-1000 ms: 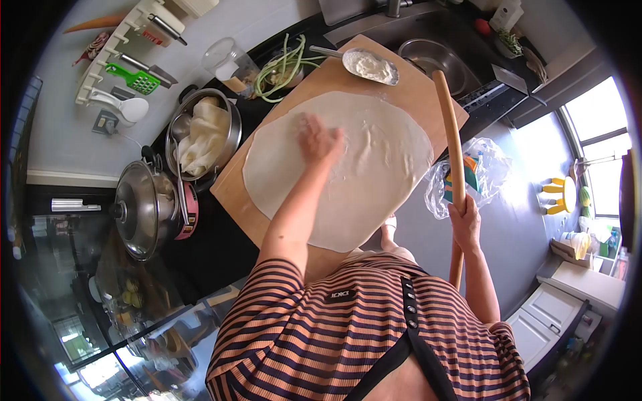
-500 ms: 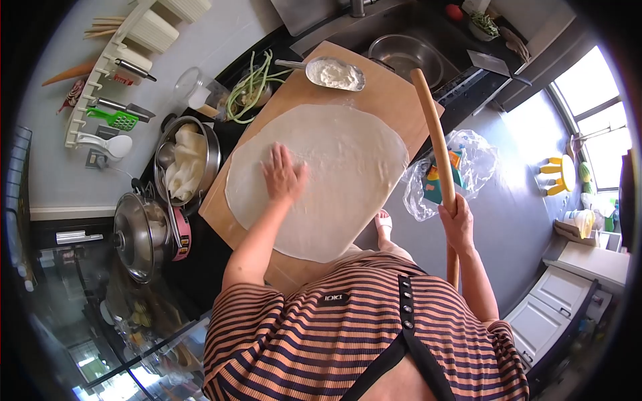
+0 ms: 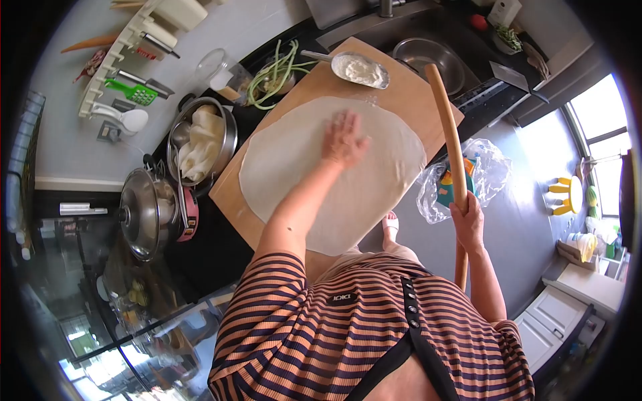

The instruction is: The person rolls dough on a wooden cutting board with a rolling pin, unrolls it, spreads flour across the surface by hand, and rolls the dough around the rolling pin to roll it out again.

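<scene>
A wide, thin sheet of dough (image 3: 287, 180) is spread over the wooden board (image 3: 394, 100). My left hand (image 3: 344, 142) lies flat on its upper middle, fingers stretched and a little blurred. Off the board's right side, my right hand (image 3: 467, 220) is wrapped round a long wooden rolling pin (image 3: 447, 127), which stands upright and slightly tilted. Near the board's far edge rests a metal scoop (image 3: 360, 70) with white flour in it.
Left of the board stand a steel pot (image 3: 227, 137) with pale dough-like sheets inside and a lidded pan (image 3: 142, 214). Green stalks (image 3: 277, 77) lie behind them. The sink holds a metal basin (image 3: 431, 57). A clear plastic bag (image 3: 491, 167) hangs or lies beyond the rolling pin.
My left hand has moved to the right and farther up across the dough. My right hand still grips the rolling pin. The whole view has shifted slightly.
</scene>
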Motion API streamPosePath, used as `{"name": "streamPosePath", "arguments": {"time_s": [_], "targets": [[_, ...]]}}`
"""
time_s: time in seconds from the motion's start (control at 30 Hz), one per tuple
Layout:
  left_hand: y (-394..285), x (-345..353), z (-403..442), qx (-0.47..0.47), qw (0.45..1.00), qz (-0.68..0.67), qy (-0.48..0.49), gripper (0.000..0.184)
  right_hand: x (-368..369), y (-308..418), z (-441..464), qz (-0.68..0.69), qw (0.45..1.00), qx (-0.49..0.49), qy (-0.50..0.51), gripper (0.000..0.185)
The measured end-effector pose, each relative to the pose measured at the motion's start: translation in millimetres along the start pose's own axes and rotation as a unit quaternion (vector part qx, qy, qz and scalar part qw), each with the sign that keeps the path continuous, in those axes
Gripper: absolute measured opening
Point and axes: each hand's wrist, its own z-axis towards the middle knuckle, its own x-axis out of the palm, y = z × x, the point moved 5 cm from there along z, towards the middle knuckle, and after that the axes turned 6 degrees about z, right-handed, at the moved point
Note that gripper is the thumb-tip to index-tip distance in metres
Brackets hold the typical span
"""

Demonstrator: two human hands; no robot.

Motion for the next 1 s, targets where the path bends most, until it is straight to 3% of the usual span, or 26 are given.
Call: {"name": "streamPosePath", "arguments": {"time_s": [0.17, 0.37, 0.5, 0.57, 0.63, 0.7, 0.83, 0.93, 1.0], "targets": [[126, -17, -79, -0.183, 0.983, 0.008, 0.020, 0.071, 9, 3, -4, -0.003, 1.000, -0.018, -0.001, 0.051], [146, -15, -200, -0.220, 0.975, 0.011, 0.002, 0.075, 22, 15, -12, 0.006, 0.999, -0.026, 0.018, 0.046], [180, -18, -154, -0.307, 0.950, 0.050, 0.042, 0.077, 24, 26, -18, -0.014, 0.999, -0.037, 0.022, 0.047], [174, -21, -111, -0.326, 0.945, 0.030, 0.014, 0.077, 26, 25, -21, -0.010, 0.999, -0.032, 0.018, 0.048], [152, -4, -74, -0.307, 0.951, -0.044, -0.008, 0.076, 28, 23, -27, -0.017, 0.998, -0.052, -0.004, 0.048], [99, 3, -56, -0.234, 0.971, -0.032, 0.021, 0.077, 28, 23, -33, -0.016, 0.999, -0.051, -0.006, 0.048], [6, -6, -97, 0.015, 1.000, -0.013, 0.001, 0.077, 34, 25, -39, -0.015, 0.999, -0.040, 0.004, 0.048], [-8, -13, -140, 0.141, 0.988, -0.062, 0.012, 0.075, 36, 24, -43, -0.013, 0.999, -0.044, 0.008, 0.047], [21, -8, -129, 0.126, 0.991, -0.032, 0.004, 0.074, 38, 24, -45, -0.006, 0.999, -0.040, 0.007, 0.046]]}}
